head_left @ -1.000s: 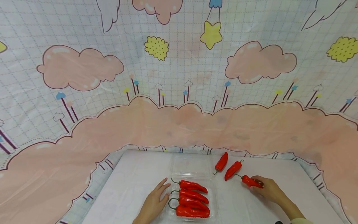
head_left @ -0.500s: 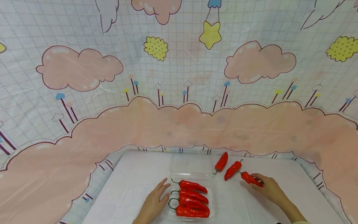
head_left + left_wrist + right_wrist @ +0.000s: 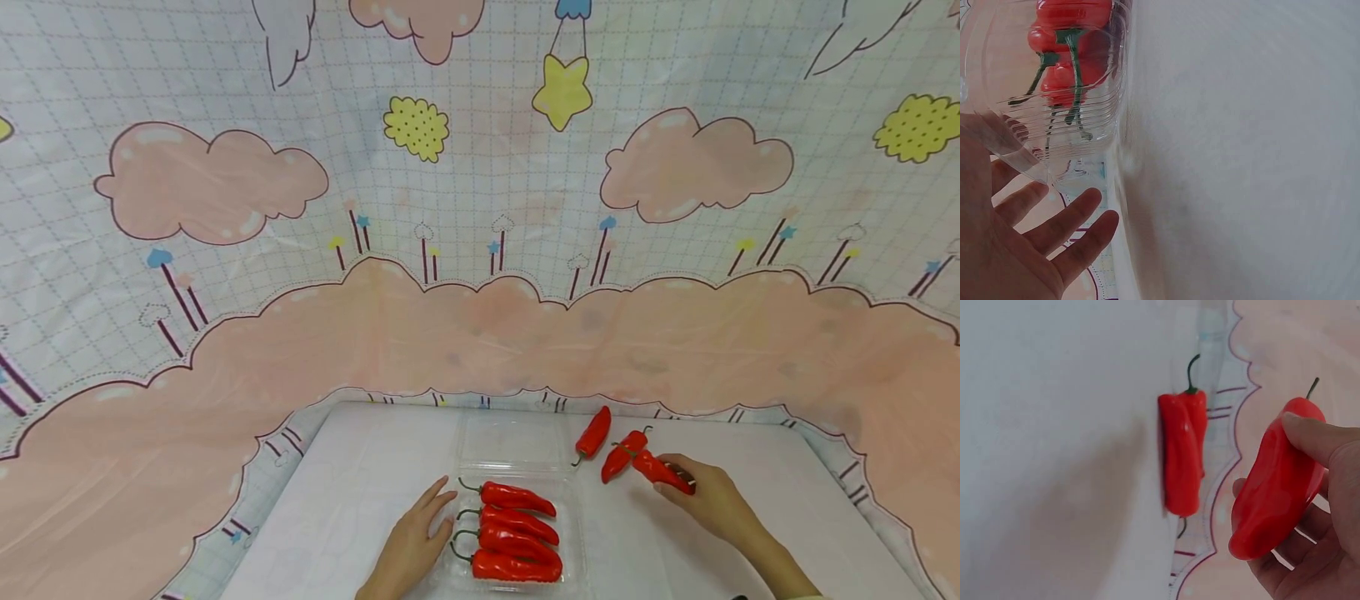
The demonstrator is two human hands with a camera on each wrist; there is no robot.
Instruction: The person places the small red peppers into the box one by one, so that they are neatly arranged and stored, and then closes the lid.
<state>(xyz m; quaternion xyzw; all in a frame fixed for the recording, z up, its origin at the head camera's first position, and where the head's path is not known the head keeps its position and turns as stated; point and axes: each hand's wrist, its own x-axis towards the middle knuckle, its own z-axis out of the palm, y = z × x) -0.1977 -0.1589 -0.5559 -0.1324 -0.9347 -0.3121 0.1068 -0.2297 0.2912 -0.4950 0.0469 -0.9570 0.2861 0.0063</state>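
My right hand (image 3: 712,497) grips a red pepper (image 3: 1279,481) with a thin green stem, thumb on one side and fingers round the other. In the right wrist view it is raised off the white table. Just beyond it lie two more red peppers, a nearer one (image 3: 619,461) and a farther one (image 3: 595,434). A clear plastic container (image 3: 573,537) holds several red peppers (image 3: 517,567) side by side, stems to the left. Beside its left wall is my left hand (image 3: 409,540), fingers spread and holding nothing; whether it touches the plastic I cannot tell.
The container's clear lid (image 3: 514,442) lies folded back behind it on the white tabletop (image 3: 337,475). A patterned cloth (image 3: 480,333) with clouds and stars hangs behind the table and shows round its edges.
My right hand has lifted the pepper from the table and moved it slightly left and away from me, so it now overlaps the nearer loose pepper in view. The left hand stays put.
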